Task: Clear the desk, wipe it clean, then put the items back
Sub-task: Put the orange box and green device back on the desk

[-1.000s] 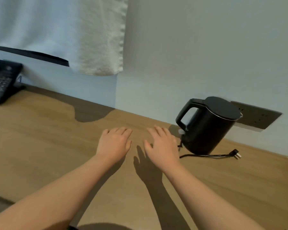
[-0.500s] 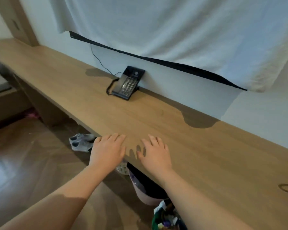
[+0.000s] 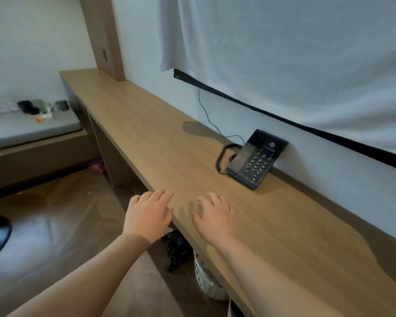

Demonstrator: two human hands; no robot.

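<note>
- Your desk (image 3: 169,156) runs long along the wall, with the front edge crossing under your hands.
- A white cloth (image 3: 284,53) hangs over something dark; only its black lower edge (image 3: 261,110) shows.
- Your left hand (image 3: 146,216) and right hand (image 3: 215,219) lie apart, palms down, fingers loosely spread, holding nothing. The left is at the desk's front edge and the right is over the top. You can't tell whether either touches.
- A white basket (image 3: 206,277) sits under the desk, half hidden, contents unseen.
- The black phone (image 3: 254,160) stands on the desk against the wall.
</note>
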